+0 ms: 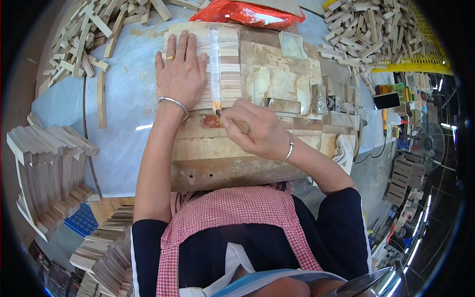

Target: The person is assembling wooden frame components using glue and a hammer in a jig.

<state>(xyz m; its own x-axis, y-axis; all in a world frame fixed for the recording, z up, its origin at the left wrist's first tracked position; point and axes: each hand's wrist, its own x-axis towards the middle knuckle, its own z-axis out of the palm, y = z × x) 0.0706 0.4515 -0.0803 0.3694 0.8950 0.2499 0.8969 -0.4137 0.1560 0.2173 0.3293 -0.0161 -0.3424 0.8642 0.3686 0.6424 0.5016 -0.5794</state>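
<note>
The left hand (181, 76) lies on wooden strips (229, 68), fingers outstretched; the right hand (257, 129) has fingers gripping a brush (217, 106).

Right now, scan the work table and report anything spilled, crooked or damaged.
The board beside the row of sticks is blotchy, with pale patches, perhaps dried residue. At left, one stick lies outside the jumbled heap. No fresh spill shows.

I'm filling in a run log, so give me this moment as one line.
left hand: flat on wooden strips | right hand: holding brush | bristles: at near end of pale stripe
</note>
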